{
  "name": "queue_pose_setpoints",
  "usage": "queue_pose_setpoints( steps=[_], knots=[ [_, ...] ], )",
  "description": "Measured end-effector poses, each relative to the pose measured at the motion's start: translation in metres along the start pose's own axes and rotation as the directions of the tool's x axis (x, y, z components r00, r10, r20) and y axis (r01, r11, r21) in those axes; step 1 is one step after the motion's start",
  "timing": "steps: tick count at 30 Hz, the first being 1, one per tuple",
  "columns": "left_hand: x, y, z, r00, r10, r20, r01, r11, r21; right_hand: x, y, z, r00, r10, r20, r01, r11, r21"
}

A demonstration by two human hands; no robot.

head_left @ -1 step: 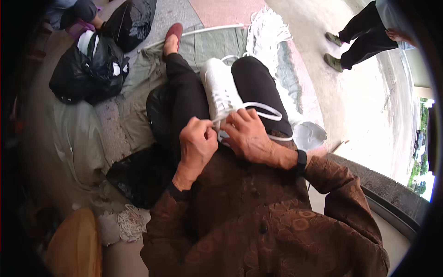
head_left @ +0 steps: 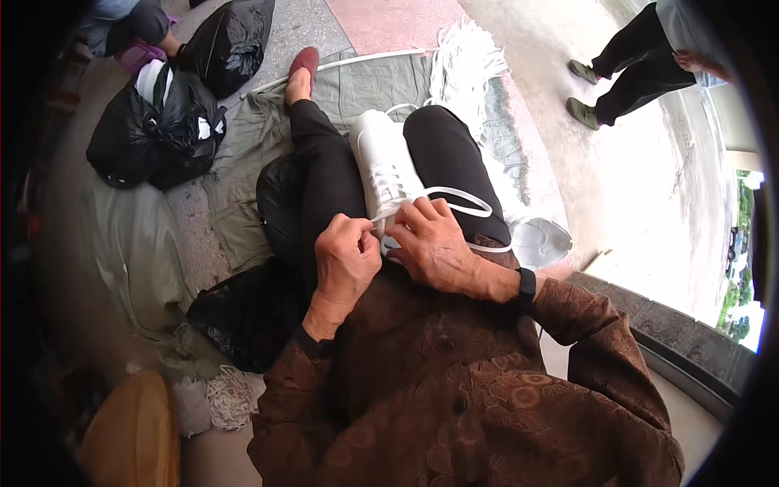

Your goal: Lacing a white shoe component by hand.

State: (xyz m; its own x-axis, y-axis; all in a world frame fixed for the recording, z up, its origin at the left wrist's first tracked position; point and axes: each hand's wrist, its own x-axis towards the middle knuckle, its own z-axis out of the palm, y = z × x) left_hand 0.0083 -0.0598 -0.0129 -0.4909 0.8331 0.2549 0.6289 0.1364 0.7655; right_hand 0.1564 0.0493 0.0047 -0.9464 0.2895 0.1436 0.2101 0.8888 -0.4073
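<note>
A white sneaker (head_left: 375,150) lies between my thighs, its toe pointing away from me. White shoelace (head_left: 464,193) runs through its eyelets, and a loose loop of it arcs over my right thigh. My left hand (head_left: 346,258) is closed at the near left side of the shoe, pinching a strand of the lace. Bent over the shoe's opening, my right hand (head_left: 436,247) has its fingers closed on the lace by the upper eyelets. The near end of the shoe is partly hidden behind my right hand.
Bundled white laces (head_left: 466,69) lie beyond my right knee. A clear plastic shoe form (head_left: 542,241) sits beside my right thigh. Black plastic bags (head_left: 154,130) stand at the far left, near a seated person. Another person (head_left: 641,65) stands at the far right. Tangled white cords (head_left: 234,396) lie at lower left.
</note>
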Motion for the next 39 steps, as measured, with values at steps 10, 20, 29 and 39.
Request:
queue_pose_setpoints(
  steps=[10, 20, 29, 39],
  knots=[
    [0.016, 0.01, -0.007, 0.986, -0.063, 0.152, 0.087, 0.983, -0.16, 0.004, -0.008, -0.007, 0.996, 0.075, -0.053, -0.066, 0.987, 0.144],
    [0.01, 0.03, -0.012, 0.989, 0.112, 0.097, -0.12, 0.989, 0.084, -0.004, 0.026, -0.03, 0.984, 0.128, -0.128, -0.122, 0.991, 0.054],
    [0.006, 0.017, 0.005, 1.0, 0.015, -0.005, -0.014, 0.99, 0.142, 0.001, 0.033, -0.024, 0.936, 0.232, -0.263, -0.18, 0.961, 0.208],
    [0.003, 0.022, 0.001, 0.996, 0.008, 0.087, -0.024, 0.982, 0.187, 0.005, 0.042, -0.019, 0.989, 0.064, -0.136, -0.056, 0.996, 0.065]
  ],
)
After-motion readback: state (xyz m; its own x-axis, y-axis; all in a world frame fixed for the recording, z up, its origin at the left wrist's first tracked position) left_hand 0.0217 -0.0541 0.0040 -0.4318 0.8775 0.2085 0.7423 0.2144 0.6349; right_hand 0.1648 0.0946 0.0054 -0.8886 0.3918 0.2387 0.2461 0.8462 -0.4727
